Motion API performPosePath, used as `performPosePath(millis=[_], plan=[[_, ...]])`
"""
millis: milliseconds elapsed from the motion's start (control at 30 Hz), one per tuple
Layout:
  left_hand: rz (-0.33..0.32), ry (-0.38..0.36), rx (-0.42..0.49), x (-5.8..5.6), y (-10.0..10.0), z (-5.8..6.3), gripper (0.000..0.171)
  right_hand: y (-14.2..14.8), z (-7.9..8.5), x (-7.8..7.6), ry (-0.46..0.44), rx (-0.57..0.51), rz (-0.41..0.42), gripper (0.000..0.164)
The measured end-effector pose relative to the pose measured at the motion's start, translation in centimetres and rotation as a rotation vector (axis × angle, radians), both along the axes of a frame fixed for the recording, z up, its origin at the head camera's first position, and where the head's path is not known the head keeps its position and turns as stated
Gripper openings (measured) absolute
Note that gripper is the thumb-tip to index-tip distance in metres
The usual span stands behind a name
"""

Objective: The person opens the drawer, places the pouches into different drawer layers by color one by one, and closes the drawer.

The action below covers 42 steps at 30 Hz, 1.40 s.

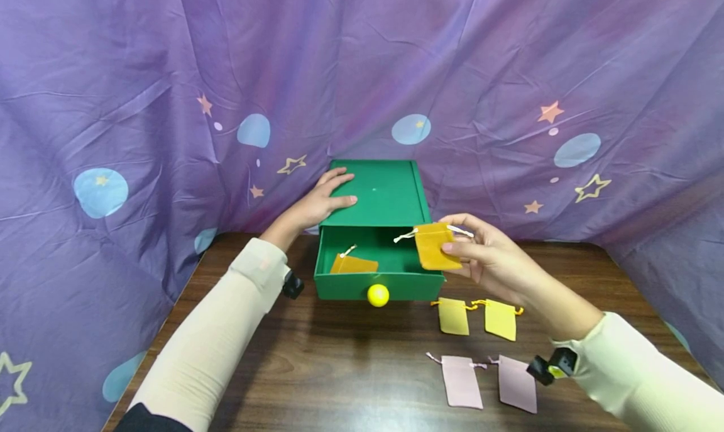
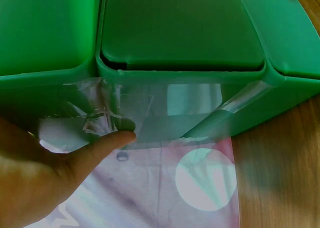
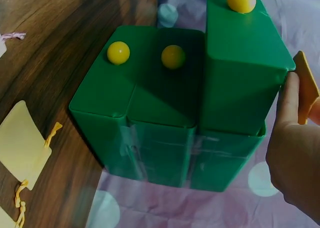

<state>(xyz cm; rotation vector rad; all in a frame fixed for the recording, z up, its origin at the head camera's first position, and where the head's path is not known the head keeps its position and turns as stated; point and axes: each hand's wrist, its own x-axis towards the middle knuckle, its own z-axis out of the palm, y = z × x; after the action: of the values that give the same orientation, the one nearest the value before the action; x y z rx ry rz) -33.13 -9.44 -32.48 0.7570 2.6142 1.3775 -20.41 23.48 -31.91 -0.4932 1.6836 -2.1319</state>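
A green drawer unit [image 1: 373, 193] stands at the back of the table, its top drawer [image 1: 345, 287] pulled out by a yellow ball knob [image 1: 378, 295]. My left hand [image 1: 319, 205] rests on the unit's top at the left, fingers spread; in the left wrist view the thumb [image 2: 107, 143] lies against the green side. With my right hand [image 1: 492, 256] I pinch an orange drawstring pouch [image 1: 435, 246] between thumb and fingers, over the drawer's right edge. Another orange pouch [image 1: 353, 264] lies inside the drawer at the left.
Two yellow drawstring pouches, a left one [image 1: 454, 317] and a right one [image 1: 500, 321], lie right of the unit. Nearer are two pale pink pouches, one [image 1: 461, 382] beside the other [image 1: 517, 385]. A purple patterned cloth [image 1: 373, 61] hangs behind the wooden table [image 1: 339, 369].
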Motion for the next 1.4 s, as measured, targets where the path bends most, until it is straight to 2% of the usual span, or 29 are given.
performPosePath(millis=[400,833,1233,1400], plan=[[0.004,0.007,0.015,0.1,0.0,0.0,0.064,-0.7,0.9,-0.3,-0.073,0.099,0.002,0.035],[-0.002,0.008,0.017,0.0,0.0,-0.2,0.065,-2.4,2.6,-0.4,-0.083,0.281,-0.024,0.043],[0.0,-0.001,0.02,-0.1,0.0,-0.3,0.064,-4.7,3.3,-1.2,-0.107,0.355,0.008,0.044],[0.002,0.0,0.019,-0.1,0.0,-0.3,0.064,-6.0,3.3,-1.4,-0.11,0.351,0.017,0.047]])
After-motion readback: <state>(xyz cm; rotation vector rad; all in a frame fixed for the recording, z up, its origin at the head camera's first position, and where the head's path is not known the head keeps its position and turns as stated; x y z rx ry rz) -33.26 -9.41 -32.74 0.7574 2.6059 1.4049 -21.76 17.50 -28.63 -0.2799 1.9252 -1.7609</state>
